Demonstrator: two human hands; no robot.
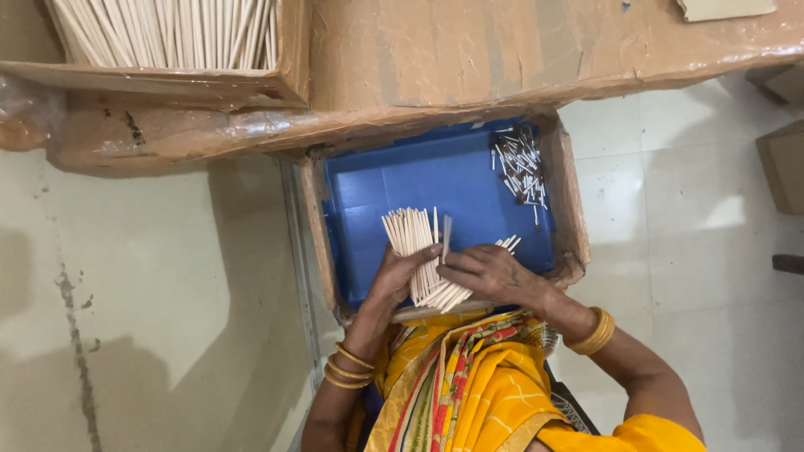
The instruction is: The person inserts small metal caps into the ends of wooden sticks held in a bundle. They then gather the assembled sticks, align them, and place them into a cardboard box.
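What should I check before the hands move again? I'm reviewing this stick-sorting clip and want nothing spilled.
1. Left hand grips the bundle of pale sticks: ok, its fingers wrap the lower part.
2. Right hand steadies the bundle: ok, it rests on the sticks' near end.
3. Sticks aligned: not ok, they fan out at the top and a few poke out to the right.
4. Bundle over the blue tray: ok.
5. Small loose pieces kept apart: ok, heaped in the tray's far right corner, clear of the bundle.
6. Supply box of sticks: cannot tell how full, as it is cut off by the picture's edge.
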